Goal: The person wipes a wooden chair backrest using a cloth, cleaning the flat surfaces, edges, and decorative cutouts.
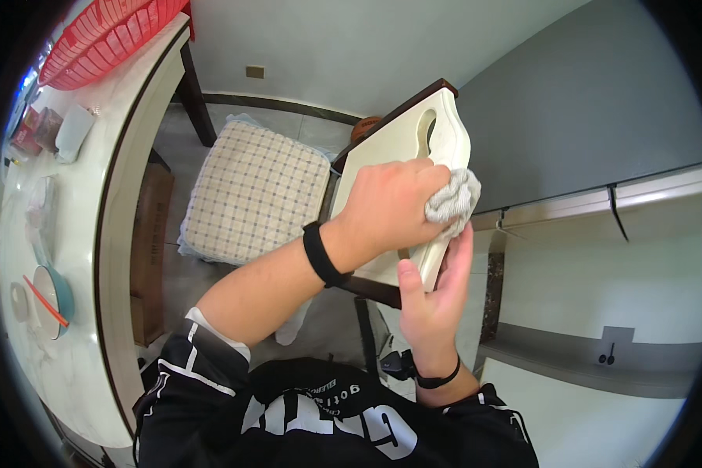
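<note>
A chair's cream backrest with dark brown side edges rises before me. Its top rail has an oval cutout. My left hand clutches a crumpled light grey cloth and presses it against that rail. Lower on the same rail is my right hand, its thumb on the near face and its fingers round the outer edge. Part of the rail is hidden by the left hand and the cloth. The chair seat carries a checked, padded cushion.
At left stands a marble-look table bearing a red plastic basket, jars, and a blue bowl with an orange-red utensil across it. A cardboard box sits beneath. Behind the chair lies a basketball. A grey panel rises at right.
</note>
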A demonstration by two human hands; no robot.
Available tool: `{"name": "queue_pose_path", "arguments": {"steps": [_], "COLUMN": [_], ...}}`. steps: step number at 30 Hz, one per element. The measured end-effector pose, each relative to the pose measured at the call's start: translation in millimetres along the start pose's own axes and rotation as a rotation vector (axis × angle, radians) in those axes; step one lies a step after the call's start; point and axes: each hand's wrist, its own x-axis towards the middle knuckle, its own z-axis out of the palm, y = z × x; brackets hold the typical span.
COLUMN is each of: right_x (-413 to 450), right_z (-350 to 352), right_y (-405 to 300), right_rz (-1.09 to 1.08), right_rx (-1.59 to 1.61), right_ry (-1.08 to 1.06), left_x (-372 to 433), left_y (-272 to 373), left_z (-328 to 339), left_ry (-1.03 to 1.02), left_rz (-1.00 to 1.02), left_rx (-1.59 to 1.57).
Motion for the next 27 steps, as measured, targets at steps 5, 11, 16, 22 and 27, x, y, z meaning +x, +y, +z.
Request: {"name": "queue_pose_path", "arguments": {"steps": [5,11,16,22,27], "right_x": [-8.6,-7.7,-11.1,-14.5,-13.9], "right_z": [-3.3,4.0,3.4,0.5,-2.7], "right_y": [-7.7,-19.9,-17.6,-21.6,-22.1], "right_rz": [0.100,0.166,0.204,0.229,0.198], "right_rx": [-0.081,-0.098,-0.042,0.000,-0.021], "right_ry": [0.014,0.033,0.011,0.033,-0.002], "left_x": [62.5,121.4,108.3,28.6,23.8], "left_y": [-26.6,-79.0,-73.9,-24.8,-22.8], "left_z": [19.0,25.9,34.7,15.0,5.1], "left_ry": [0.007,-0.095,-0.063,-0.079,-0.138], "left_rz": [-0.155,-0.274,-0.359,-0.199,-0.185], "left_rx": [-0.028,0.121,0.035,-0.188,-0.165]}}
